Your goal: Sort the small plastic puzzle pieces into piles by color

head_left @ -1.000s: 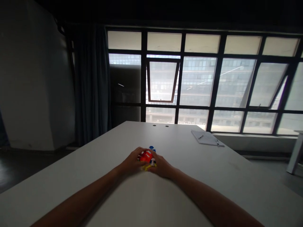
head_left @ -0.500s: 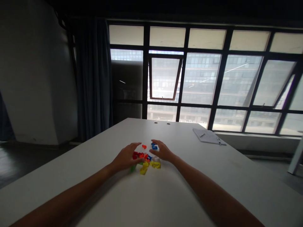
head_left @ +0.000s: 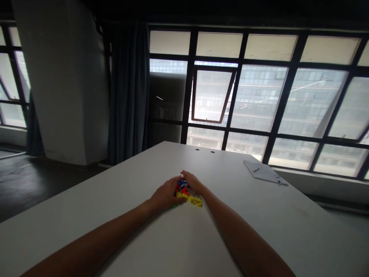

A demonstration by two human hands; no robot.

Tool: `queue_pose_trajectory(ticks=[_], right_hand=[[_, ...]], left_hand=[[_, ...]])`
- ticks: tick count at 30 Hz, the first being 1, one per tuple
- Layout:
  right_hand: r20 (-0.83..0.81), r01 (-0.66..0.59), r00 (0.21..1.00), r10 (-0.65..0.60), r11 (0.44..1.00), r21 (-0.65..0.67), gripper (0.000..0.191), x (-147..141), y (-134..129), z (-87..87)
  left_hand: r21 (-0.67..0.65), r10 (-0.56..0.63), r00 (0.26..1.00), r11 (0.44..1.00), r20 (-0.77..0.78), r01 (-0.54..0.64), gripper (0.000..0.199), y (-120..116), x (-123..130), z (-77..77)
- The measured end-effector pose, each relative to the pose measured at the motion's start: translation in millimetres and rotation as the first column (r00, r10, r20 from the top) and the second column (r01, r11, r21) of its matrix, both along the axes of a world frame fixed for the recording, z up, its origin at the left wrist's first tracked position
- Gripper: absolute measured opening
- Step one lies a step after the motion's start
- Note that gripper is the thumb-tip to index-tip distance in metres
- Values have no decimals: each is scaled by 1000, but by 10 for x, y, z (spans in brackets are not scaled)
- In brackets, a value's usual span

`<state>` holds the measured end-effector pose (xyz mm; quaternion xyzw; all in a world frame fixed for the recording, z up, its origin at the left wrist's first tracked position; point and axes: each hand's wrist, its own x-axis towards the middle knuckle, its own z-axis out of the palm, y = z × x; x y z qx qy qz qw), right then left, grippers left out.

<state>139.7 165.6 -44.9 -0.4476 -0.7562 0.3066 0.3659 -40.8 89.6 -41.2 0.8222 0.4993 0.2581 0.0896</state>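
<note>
Right now, the person's left hand (head_left: 166, 195) and right hand (head_left: 193, 181) are cupping a compact heap of plastic bricks (head_left: 182, 188) on the white table (head_left: 259, 223), at twelve o'clock from the viewer, with the fingers (head_left: 186, 175) of both hands curving tightly against it, clenched rather than released. Red and blue bricks are sitting packed together between the hands, while yellow bricks (head_left: 195, 201) are poking out at four o'clock and a green brick (head_left: 174, 206) at seven. Whether anything is lifting, I cannot tell. A notepad (head_left: 263, 171) is lying well apart at two o'clock.
</note>
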Motion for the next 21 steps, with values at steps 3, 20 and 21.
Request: queue_pose_trajectory(ticks=[3, 20, 21], right_hand=[[-41, -24, 999, 23, 999, -21, 67, 50, -99, 68], [485, 89, 806, -340, 879, 468, 41, 1888, -1632, -152], [496, 82, 796, -346, 874, 479, 41, 1914, -1681, -163]], left_hand=[[62, 26, 999, 998, 31, -28, 79, 91, -140, 4], [124, -330, 903, 919, -275, 373, 61, -367, 1018, 62], [138, -278, 911, 933, -305, 331, 54, -290, 1037, 40]])
